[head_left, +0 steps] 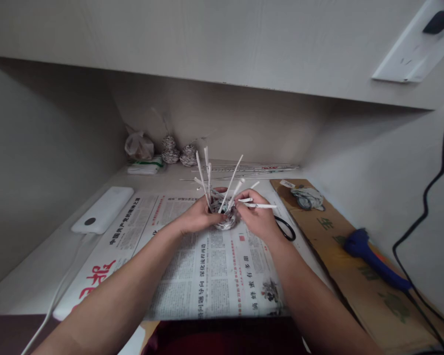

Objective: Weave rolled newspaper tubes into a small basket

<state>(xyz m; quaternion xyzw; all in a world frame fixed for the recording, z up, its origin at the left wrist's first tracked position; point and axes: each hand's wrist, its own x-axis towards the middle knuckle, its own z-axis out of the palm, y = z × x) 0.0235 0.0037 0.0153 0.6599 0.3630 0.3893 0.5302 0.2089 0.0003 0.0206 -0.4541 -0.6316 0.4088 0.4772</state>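
1. Weave point(226, 224): little cup of twisted printed paper, between the hands over the newspaper point(181, 281) on the bench point(22, 291). Can't tell if it's touching the paper or lifted a bit.
2. Uprights point(231, 183): pale paper sticks poking up from it, splayed every which way. Look easy to crease imo, so a careless knuckle could fold 1 over.
3. Left hand point(200, 216): fingers wrapped round the left side, thumb pressed on the near edge. Squeeze too hard and the cup probably goes oval.
4. Right hand point(258, 220): fingers pinching a stick point(269, 206) on the right side. Yank it and I'd bet it kinks; hold it too loosely and the rows could go slack.
5. Black loop point(291, 229): just beside the right wrist, could get bumped. No clue what it belongs to.
6. Glue gun point(377, 266): well off to the right on cardboard point(318, 246). An arm snagging its cord might drag it. Can't tell if it's hot.
7. Way back: 2 woven gourds point(170, 150) and spare sticks point(251, 169).
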